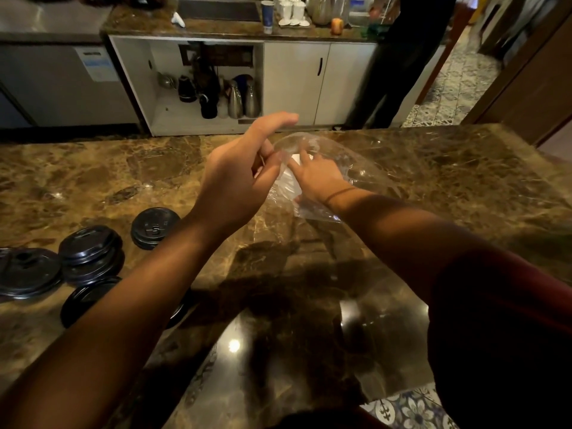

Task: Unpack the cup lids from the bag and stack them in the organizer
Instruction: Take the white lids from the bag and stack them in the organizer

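A clear plastic bag (325,168) lies on the brown marbled bench (448,181), a little beyond the middle of it, with both hands at its near end. The left hand (238,178) hovers at the bag's mouth — its thumb and lower fingers pinch the edge of the plastic, while the index finger sticks out straight above, away from the bag. The right hand (318,178) reaches into the bag through the opening; its fingers lie spread and fairly straight under the film, touching something white (291,178) inside. What that white thing is cannot be made out through the creased plastic, and whether the fingers grasp it cannot be told. A thin dark band (340,193) circles the right wrist.

On the left part of the bench, well apart from the bag, black cup lids (89,252) lie in loose low stacks — one stack (154,227) stands nearest the left forearm, others partly overlap beside it, and one lid is half hidden under that forearm.

Across the aisle stands a white cabinet (294,82) with an open compartment holding metal jugs (244,100) and dark flasks. Another person in dark clothes (399,63) stands at the far counter, beside white cups (291,9).
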Motion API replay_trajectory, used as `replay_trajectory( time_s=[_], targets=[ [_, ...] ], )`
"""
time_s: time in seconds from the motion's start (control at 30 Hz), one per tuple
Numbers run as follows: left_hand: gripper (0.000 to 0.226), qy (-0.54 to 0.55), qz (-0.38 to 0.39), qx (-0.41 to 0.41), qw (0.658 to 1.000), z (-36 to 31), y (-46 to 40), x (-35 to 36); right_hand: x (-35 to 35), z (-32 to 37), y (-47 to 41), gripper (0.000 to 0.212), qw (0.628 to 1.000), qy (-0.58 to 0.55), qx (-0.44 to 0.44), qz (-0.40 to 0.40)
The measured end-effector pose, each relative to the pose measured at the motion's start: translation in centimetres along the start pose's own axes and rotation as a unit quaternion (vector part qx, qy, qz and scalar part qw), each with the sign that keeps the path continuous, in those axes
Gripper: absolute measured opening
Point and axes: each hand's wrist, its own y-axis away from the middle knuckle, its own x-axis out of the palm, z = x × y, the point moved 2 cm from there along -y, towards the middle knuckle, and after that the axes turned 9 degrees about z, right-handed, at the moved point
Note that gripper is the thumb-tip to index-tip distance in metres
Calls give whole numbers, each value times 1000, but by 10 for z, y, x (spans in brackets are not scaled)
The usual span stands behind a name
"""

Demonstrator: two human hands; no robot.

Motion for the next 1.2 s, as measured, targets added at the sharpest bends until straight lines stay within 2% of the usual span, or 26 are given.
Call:
replay_trajectory(
  time_s=[0.1,0.13,0.2,0.33,0.47,0.53,0.67,0.97,1.13,1.2],
  targets=[
    [47,3,-4,2,1000,3,-1,-2,4,-4,-5,105,995,-99,-26,13],
    [47,-1,-5,6,1000,4,-1,-3,5,-4,-7,107,994,-101,-29,9],
    [47,-9,-8,15,1000,6,-1,-4,4,-2,-10,107,998,-61,-17,-9],
    [47,-19,-9,27,999,9,-3,-4,3,7,-17,90,998,50,-11,-37],
    [48,-23,-6,24,999,11,-5,-7,1,7,-25,101,997,75,12,-10],
    [49,-22,-3,22,1000,12,-6,-8,1,3,-25,101,998,58,18,2],
    [49,-23,6,24,999,10,-7,-7,1,-5,-23,88,998,-52,-9,15],
    [48,-16,4,26,1000,9,-11,-9,-1,2,-21,99,1000,-26,-14,6],
    [47,-24,5,33,999,7,-12,-10,6,0,-18,89,996,-78,-44,-8],
    [48,-24,5,33,999,6,-13,-10,10,-4,-19,89,996,-63,-51,-23]
  ],
)
